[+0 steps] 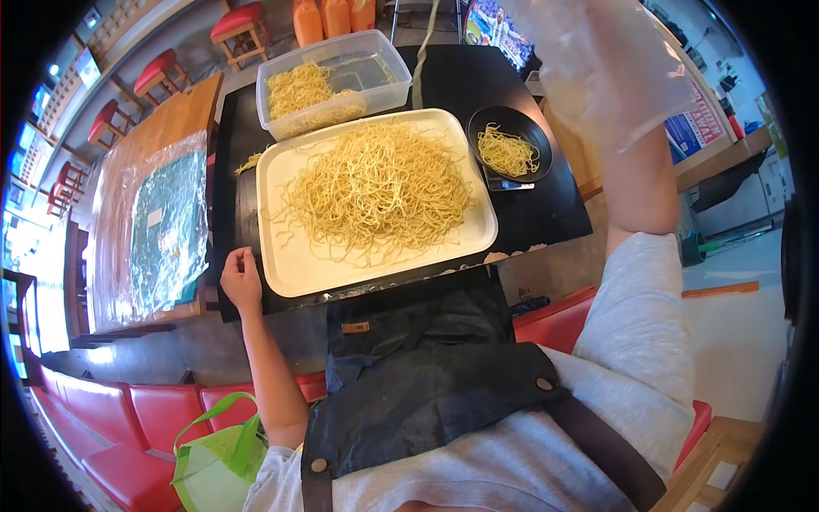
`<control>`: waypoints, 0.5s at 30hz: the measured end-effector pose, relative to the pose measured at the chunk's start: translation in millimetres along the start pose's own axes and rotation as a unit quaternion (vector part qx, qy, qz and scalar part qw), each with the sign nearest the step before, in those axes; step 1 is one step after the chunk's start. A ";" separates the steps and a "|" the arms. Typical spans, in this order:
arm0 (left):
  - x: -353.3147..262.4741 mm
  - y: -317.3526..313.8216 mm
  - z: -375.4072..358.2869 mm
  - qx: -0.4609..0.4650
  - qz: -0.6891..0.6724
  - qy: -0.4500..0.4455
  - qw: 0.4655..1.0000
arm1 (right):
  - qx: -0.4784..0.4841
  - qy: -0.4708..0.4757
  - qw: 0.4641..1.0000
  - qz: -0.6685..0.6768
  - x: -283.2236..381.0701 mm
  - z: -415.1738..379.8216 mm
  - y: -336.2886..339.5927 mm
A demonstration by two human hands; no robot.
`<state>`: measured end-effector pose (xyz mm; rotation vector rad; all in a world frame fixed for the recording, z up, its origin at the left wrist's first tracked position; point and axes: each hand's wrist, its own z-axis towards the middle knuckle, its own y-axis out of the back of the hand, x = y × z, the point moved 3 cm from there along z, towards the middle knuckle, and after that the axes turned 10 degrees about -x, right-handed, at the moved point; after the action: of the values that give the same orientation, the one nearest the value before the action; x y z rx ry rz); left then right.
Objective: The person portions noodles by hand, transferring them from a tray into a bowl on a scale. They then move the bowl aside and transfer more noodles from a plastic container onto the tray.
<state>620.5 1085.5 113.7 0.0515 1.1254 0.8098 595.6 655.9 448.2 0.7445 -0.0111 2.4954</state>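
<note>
My left hand (242,282) is bare and rests by the table's front edge, just left of the white tray (294,277). Its fingers are curled in, and nothing shows in them. A big loose heap of yellow noodles (384,188) fills most of the tray. My right hand (589,60), in a clear plastic glove, is raised at the upper right, blurred and partly cut off; its fingers cannot be made out. Below it, a black bowl (546,141) with a small portion of noodles sits on what looks like a scale (514,185). A long, pale twisted strand (421,60) hangs behind the tray.
Behind the tray stands a clear plastic tub (384,101) with more noodles. Some stray noodles (247,164) lie on the black table (235,205). A plastic-covered wooden table (111,230) is at left. Red seats (145,418) and a green bag (217,469) are at lower left.
</note>
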 end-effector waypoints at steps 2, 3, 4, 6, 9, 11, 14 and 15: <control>1.8 -0.5 -0.7 -0.001 0.003 -0.003 1.000 | 0.062 -0.027 0.993 -0.092 -12.9 0.0 -4.0; 2.9 -0.9 -0.6 -0.001 0.001 -0.005 1.000 | 0.094 -0.036 0.985 -0.139 -16.7 -3.6 -5.0; 1.4 -0.8 0.1 -0.001 -0.001 -0.007 1.000 | 0.124 -0.045 0.973 -0.191 -20.3 -4.6 -6.4; -0.7 -0.1 0.2 0.000 0.002 -0.004 1.000 | 0.207 -0.067 0.925 -0.312 -38.1 -8.8 -6.7; -1.4 1.1 -0.3 0.004 0.005 0.005 1.000 | 0.316 -0.098 0.831 -0.447 -59.3 -26.6 -4.9; -0.7 0.4 -0.2 0.007 0.005 0.011 1.000 | 0.383 -0.134 0.749 -0.524 -69.7 -48.3 -1.6; -0.9 0.3 0.0 -0.007 0.004 -0.004 1.000 | 0.439 -0.205 0.657 -0.578 -80.1 -81.6 13.2; -0.9 0.5 0.0 -0.002 0.006 -0.002 1.000 | 0.440 -0.204 0.657 -0.578 -100.1 -95.5 24.3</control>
<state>620.0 1085.3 114.5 0.0556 1.1207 0.8227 605.9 600.9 319.4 1.1385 1.1866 0.9306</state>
